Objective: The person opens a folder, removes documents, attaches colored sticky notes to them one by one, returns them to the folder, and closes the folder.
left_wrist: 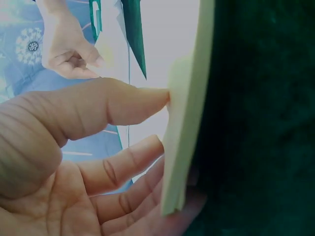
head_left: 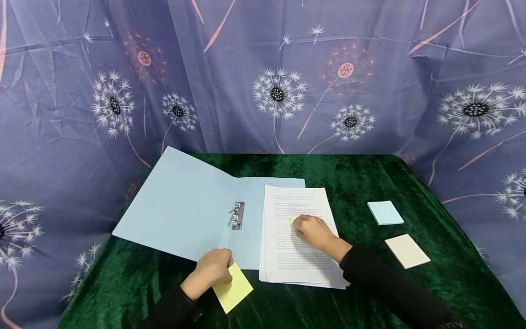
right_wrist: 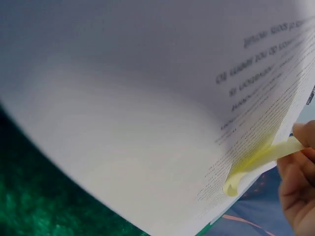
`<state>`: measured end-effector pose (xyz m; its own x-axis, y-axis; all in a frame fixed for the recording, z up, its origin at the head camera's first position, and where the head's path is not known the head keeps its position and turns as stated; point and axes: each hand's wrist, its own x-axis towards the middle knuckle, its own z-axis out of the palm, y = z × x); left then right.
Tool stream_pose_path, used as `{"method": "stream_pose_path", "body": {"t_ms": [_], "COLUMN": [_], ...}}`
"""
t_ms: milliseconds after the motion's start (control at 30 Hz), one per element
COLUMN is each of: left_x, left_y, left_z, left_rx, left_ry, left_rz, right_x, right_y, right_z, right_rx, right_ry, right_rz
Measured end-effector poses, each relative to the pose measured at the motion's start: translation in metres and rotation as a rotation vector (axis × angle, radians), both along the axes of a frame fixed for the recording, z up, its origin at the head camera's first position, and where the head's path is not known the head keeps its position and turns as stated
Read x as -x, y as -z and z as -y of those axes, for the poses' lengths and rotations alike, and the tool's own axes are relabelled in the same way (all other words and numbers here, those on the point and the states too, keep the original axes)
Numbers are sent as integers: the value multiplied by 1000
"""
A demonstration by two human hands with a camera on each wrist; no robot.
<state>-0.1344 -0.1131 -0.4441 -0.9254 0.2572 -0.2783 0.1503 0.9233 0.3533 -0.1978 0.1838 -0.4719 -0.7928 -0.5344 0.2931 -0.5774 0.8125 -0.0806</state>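
A pad of yellow sticky notes [head_left: 236,292] is gripped in my left hand [head_left: 210,269], just in front of the folder's lower edge. In the left wrist view the thumb presses one face of the pad [left_wrist: 184,128], with the fingers behind it. My right hand [head_left: 314,232] is over the stack of printed sheets [head_left: 283,262], pinching a single yellow sticky note [head_left: 292,220]. From the right wrist, that note [right_wrist: 261,160] looks bent, its curled end close against the printed text. The fingers hide much of it in the head view.
An opened light blue folder [head_left: 176,201] with a metal clip [head_left: 238,215] lies left of and partly under the sheets. To the right sit a light blue note pad [head_left: 385,213] and a cream one [head_left: 407,251] on the green cloth [head_left: 345,176]. A patterned curtain [head_left: 230,91] hangs behind.
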Motion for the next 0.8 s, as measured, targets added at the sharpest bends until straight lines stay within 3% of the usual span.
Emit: {"method": "stream_pose_path", "body": {"t_ms": [167, 267, 600, 800], "left_x": [1, 2, 2, 0], "left_y": [1, 0, -3, -6], "left_z": [1, 2, 6, -2], "left_rx": [12, 20, 68, 175], "left_ry": [1, -3, 48, 44], "left_rz": [9, 23, 65, 18], "right_x": [-1, -2, -8, -8], "right_y": [-1, -1, -5, -2], "right_z": [1, -1, -9, -8], "right_rx": [-38, -50, -56, -56], "right_ry": [40, 52, 12, 20], "right_rz": [233, 305, 408, 414]}}
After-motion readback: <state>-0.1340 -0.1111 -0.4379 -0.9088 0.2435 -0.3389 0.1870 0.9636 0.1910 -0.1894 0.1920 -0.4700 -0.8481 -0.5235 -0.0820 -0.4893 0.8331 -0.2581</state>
